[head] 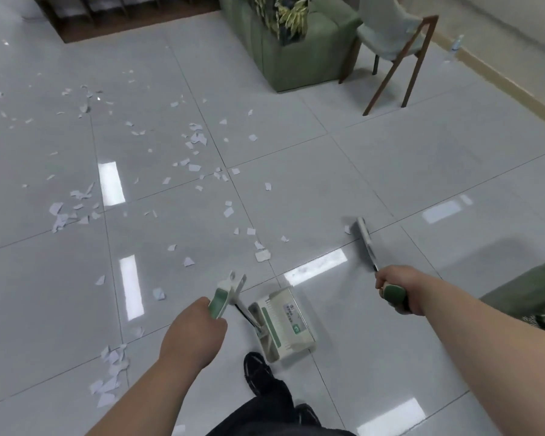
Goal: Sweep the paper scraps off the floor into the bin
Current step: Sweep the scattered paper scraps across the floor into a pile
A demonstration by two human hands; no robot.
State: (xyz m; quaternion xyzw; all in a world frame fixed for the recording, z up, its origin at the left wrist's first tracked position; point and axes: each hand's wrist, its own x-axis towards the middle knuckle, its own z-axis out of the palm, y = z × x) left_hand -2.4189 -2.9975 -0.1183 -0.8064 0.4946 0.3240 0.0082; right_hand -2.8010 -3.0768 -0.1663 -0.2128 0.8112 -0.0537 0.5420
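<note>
The left hand (192,335) grips the dustpan (283,322) by its handle, pan on the floor (390,152); the right hand (403,287) grips the broom (364,236). Paper scraps (195,140) lie scattered across the floor ahead and left.

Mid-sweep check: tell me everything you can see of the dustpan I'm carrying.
The dustpan is a long-handled type in cream-white plastic, with a green stripe, a row of comb teeth and a small sticker label. A thin dark pole rises from the pan to a green-and-white grip, which the left hand holds. The pan sits low over the floor, just ahead of a black shoe. Whether it touches the tile is unclear, and its inside does not show.
</note>
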